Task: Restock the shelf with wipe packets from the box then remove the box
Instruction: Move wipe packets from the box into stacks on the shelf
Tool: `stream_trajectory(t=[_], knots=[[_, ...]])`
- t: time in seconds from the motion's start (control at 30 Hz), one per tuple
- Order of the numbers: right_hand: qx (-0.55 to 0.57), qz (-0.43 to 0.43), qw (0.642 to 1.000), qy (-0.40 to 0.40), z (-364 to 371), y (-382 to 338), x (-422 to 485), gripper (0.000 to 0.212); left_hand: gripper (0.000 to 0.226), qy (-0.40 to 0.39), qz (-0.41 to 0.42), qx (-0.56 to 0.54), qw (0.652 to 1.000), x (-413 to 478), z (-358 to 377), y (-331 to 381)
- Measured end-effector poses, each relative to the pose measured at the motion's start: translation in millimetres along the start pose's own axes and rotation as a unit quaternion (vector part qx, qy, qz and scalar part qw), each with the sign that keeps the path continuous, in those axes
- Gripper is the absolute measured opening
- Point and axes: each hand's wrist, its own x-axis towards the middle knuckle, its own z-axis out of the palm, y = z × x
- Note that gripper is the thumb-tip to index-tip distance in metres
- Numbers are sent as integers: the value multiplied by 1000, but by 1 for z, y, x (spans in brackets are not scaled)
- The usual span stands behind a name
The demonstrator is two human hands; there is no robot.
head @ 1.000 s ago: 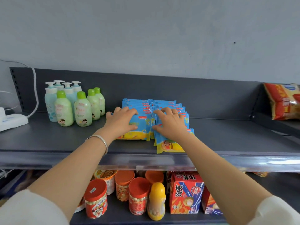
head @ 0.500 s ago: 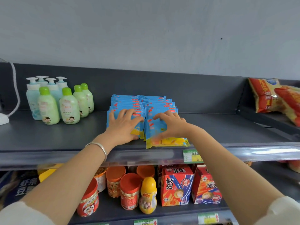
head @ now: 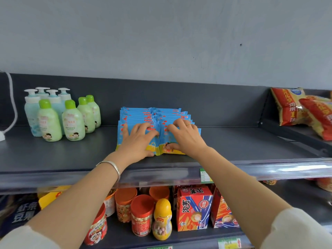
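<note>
Both hands on the front packets [head: 138,114], two rows mid shelf [head: 251,146]
Left hand [head: 138,141] lies flat, fingers spread, pressing the left row's front packet; right hand [head: 185,138] curls fingers over the right row's front packet, thumb on its face. Packets look light, soft, slick film: best taken by top edge or sides. Box not in view

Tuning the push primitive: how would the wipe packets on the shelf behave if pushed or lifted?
Probably pliant: the wipe packets are flat film pouches. Smooth-wrapped, overlapped in two leaning rows, so a push likely slides or fans them. Likely light: left hand and right hand steady both rows.
</note>
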Motion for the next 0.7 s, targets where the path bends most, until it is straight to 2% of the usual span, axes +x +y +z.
stream_trajectory(t=[0.17,0.4,0.7], knots=[[-36,38,996,71,10,-6,-5,59,60,14,-6,-6,1000,-1,-1,4],[27,31,999,5,-2,4,-7,58,61,-5,-1,-13,1000,-6,-3,1],[6,50,999,-13,-5,4,-16,62,55,24,21,-2,999,-6,0,6]])
